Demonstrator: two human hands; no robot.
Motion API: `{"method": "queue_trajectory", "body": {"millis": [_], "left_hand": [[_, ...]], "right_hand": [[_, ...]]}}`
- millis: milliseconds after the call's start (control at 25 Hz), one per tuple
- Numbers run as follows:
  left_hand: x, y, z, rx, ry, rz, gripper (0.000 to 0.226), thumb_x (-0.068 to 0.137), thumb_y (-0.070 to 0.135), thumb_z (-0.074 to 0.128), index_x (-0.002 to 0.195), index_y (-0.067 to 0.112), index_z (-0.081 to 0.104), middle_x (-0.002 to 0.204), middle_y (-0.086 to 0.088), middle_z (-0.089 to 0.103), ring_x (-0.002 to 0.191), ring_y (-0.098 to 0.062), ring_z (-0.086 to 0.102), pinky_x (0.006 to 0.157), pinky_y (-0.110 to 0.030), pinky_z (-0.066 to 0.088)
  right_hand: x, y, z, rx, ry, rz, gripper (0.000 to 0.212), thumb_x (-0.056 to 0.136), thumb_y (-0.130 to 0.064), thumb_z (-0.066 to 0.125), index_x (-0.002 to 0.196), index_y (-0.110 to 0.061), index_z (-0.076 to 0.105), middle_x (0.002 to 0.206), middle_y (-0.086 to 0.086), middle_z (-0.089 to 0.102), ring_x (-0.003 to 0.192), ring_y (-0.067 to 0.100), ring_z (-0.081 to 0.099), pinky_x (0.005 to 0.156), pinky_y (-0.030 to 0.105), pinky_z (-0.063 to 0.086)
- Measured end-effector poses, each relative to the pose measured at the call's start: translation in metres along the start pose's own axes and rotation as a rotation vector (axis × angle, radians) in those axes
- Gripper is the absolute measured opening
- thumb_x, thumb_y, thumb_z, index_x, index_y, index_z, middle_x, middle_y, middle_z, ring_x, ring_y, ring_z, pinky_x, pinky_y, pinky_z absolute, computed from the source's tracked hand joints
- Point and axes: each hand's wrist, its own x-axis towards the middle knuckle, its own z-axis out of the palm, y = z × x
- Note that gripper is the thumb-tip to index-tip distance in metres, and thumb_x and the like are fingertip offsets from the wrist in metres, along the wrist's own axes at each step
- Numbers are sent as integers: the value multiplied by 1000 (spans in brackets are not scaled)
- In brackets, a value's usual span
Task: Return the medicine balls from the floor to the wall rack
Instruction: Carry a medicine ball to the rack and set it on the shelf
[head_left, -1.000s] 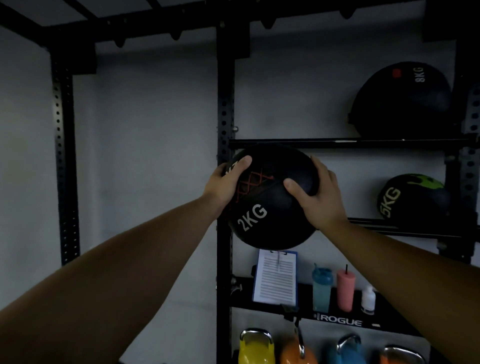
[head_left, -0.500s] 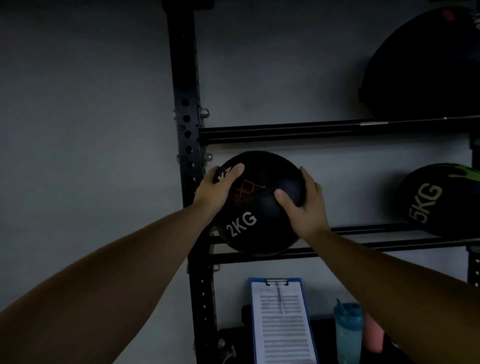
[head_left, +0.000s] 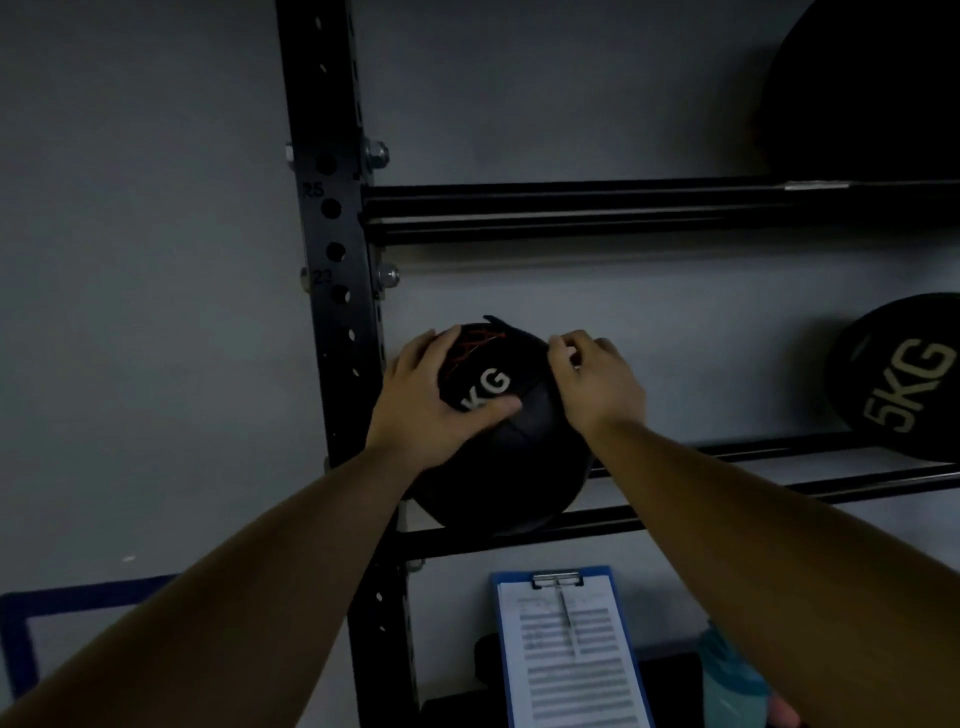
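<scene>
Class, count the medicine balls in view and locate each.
3: the KG ball, left on the lower rails; the 5KG ball, right on those rails; a dark ball on the upper rails. More may be offscreen.

Blue clipboard (head_left: 569, 649) with a printed sheet, teal bottle (head_left: 727, 680) just to its right, grey wall (head_left: 597, 322) behind.
</scene>
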Motion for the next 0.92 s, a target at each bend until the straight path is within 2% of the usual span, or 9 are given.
{"method": "queue_trajectory", "body": {"millis": [80,160,240,320,520,680,800,840,920], "left_hand": [[-5,-9,13,70,-28,49,131,57,95,67,168,45,19,175,11,19,161,-21,19,127,-49,26],[6,-13,20,49,-46,15,128,62,94,66,169,43,18,177,9,19,162,-21,20,129,-49,26],[27,-11,29,43,-84,-18,118,70,90,64,169,37,25,177,3,25,162,-23,23,131,-51,25],[40,-15,40,50,-102,-4,111,74,89,56,167,33,32,174,-1,32,160,-24,29,130,-51,26],[64,-30,51,70,-76,-15,104,79,88,48,164,29,39,167,0,45,151,-25,44,121,-36,33],[56,-20,48,199,-175,-160,100,91,86,44,172,34,16,177,-4,26,155,-35,37,125,-52,34],[26,3,41,284,-206,-243,108,91,86,44,173,30,1,181,-6,6,163,-40,17,130,-56,24],[9,16,40,307,-205,-230,107,92,85,47,173,30,5,181,-6,5,164,-39,14,130,-54,22],[-34,46,39,320,-201,-145,88,95,78,52,167,30,33,177,-4,25,159,-34,28,127,-48,31]], "right_hand": [[8,7,1,-199,-10,32,50,107,-55,24,123,-27,62,119,9,61,107,36,60,80,41,41],[-1,8,10,-104,-29,-130,51,108,-51,23,134,-27,59,133,10,59,118,37,55,89,43,42],[-24,11,27,50,-87,-256,56,104,-54,21,151,-37,47,158,4,43,138,31,38,110,49,36],[-40,16,43,89,-167,-218,58,104,-58,16,160,-45,26,171,-2,20,153,28,18,122,54,21],[-9,14,54,-33,-284,-121,57,107,-58,13,162,-46,7,174,-2,5,158,30,8,124,54,16],[-23,11,29,-178,-473,-53,68,103,-68,18,162,-45,-7,175,-1,0,154,36,19,118,55,25],[-56,33,-18,-212,-404,-90,74,101,-70,28,164,-37,7,168,4,25,140,36,39,109,52,38],[-68,41,-39,-197,-356,-82,71,101,-68,31,163,-36,18,163,4,35,136,35,43,108,50,40],[-94,49,-79,-153,-312,-53,58,102,-63,38,154,-35,38,153,3,47,131,32,48,107,48,40]]}}
